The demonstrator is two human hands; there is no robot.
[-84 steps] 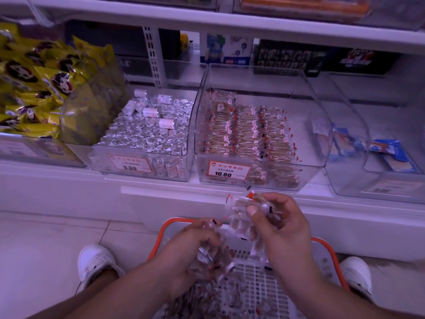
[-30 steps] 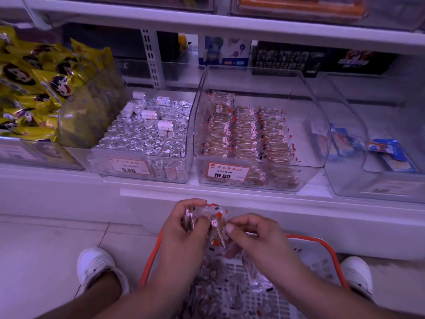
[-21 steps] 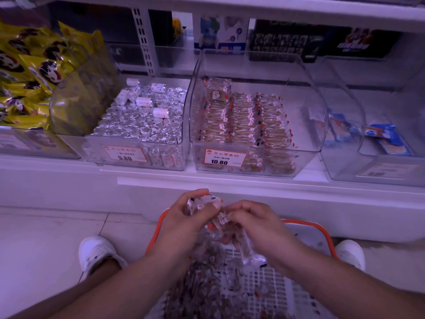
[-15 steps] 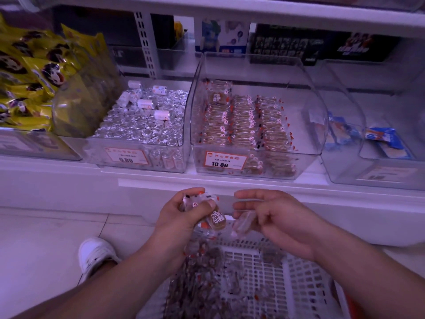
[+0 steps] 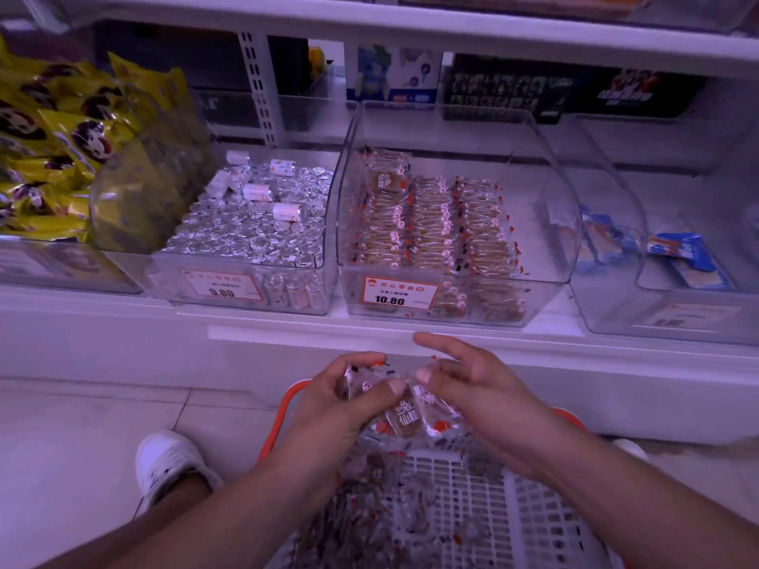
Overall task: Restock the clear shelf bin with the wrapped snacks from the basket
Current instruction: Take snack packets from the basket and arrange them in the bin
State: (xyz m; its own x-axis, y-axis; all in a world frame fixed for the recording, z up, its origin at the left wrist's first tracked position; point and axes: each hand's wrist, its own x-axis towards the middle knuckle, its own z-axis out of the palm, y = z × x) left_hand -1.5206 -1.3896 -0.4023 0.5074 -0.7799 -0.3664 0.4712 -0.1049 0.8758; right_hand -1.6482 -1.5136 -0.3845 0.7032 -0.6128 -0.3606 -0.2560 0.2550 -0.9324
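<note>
The clear shelf bin [image 5: 546, 223] stands on the low shelf ahead, with rows of clear-wrapped brown snacks [image 5: 427, 223] inside and a 10.80 price tag on its front. Below it, the white lattice basket [image 5: 472, 498] with an orange rim holds several loose wrapped snacks. Above the basket's far end, my left hand [image 5: 341, 400] grips a small stack of wrapped snacks [image 5: 404, 416]. My right hand [image 5: 472, 384] touches the same stack with its thumb and bent fingers, index finger stretched out.
Left of the bin sits a clear bin of silver foil rolls [image 5: 250, 223], and further left yellow panda bags [image 5: 53, 158]. A clear bin with blue packets [image 5: 673, 252] stands to the right. My white shoe [image 5: 168, 466] rests on the tiled floor beside the basket.
My hands were apart half a second ago, each with a snack. They have come together again over the basket, with the snacks gathered into one stack.
</note>
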